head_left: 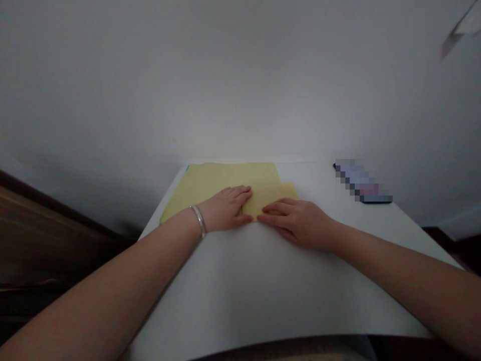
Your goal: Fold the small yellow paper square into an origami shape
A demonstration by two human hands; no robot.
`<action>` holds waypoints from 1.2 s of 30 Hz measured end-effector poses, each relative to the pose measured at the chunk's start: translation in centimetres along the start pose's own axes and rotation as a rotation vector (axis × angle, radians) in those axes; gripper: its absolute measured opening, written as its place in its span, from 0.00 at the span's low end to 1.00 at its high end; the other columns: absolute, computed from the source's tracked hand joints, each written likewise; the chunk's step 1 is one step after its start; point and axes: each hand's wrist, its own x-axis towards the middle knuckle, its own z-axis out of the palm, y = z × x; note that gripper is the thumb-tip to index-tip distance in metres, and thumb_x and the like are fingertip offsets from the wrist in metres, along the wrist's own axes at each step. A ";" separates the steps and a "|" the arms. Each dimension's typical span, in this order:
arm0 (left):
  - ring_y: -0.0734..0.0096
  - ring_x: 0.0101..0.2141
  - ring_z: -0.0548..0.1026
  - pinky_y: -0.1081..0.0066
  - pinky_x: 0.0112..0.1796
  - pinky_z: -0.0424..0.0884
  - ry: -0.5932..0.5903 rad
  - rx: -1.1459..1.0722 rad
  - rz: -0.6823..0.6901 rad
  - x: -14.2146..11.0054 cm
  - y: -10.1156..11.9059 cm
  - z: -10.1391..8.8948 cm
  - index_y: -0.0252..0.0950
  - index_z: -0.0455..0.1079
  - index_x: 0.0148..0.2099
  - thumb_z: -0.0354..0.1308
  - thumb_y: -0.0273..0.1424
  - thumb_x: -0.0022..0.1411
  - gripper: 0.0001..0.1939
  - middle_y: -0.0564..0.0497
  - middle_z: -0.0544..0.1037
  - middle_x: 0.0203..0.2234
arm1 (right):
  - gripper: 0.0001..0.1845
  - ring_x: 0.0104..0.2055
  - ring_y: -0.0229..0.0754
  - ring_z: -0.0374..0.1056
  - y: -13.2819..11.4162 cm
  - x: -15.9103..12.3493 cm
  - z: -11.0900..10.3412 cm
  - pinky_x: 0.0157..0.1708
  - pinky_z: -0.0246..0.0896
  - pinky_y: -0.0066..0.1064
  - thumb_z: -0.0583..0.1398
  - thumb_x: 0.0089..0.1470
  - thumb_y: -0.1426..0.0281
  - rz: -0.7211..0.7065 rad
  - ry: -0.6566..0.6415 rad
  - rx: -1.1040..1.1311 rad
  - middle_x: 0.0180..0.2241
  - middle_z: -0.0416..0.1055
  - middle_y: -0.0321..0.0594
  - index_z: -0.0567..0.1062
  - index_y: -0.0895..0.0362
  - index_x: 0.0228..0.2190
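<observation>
Pressing my spread left hand (225,208) on the yellow sheet (221,183) at the desk's (233,291) far edge, right hand (296,223) spread on its folded flap (272,198), phone (363,181) off to the right.

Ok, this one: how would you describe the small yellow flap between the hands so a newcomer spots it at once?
On the white table, a broad pale yellow sheet lies towards the far edge. Between the left hand and the right hand, a smaller yellow flap juts past the sheet's right side; it alone sticks out, with the right hand resting on it.
</observation>
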 end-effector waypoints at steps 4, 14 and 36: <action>0.59 0.62 0.49 0.64 0.59 0.46 -0.074 -0.046 0.024 0.2 -0.5 -0.2 0.24 0.49 0.63 0.47 0.47 0.61 0.37 0.37 0.50 0.63 | 0.21 0.45 0.45 0.61 0.1 -0.1 0.1 0.39 0.61 0.36 0.49 0.60 0.67 -0.004 -0.053 -0.058 0.49 0.67 0.44 0.64 0.48 0.55; 0.56 0.63 0.39 0.61 0.60 0.40 -0.186 -0.065 0.027 0.6 -0.4 -0.7 0.30 0.40 0.67 0.46 0.45 0.63 0.38 0.37 0.38 0.64 | 0.24 0.40 0.46 0.57 -1.0 0.9 -0.5 0.41 0.57 0.39 0.50 0.58 0.69 0.000 -0.106 -0.054 0.40 0.66 0.46 0.61 0.49 0.57; 0.57 0.63 0.45 0.51 0.58 0.41 -0.120 -0.052 -0.008 0.1 -0.2 -0.4 0.38 0.41 0.66 0.45 0.48 0.63 0.36 0.41 0.43 0.64 | 0.19 0.39 0.44 0.64 -0.7 0.3 -2.2 0.30 0.58 0.31 0.52 0.57 0.72 0.026 -0.174 -0.114 0.39 0.69 0.44 0.70 0.50 0.49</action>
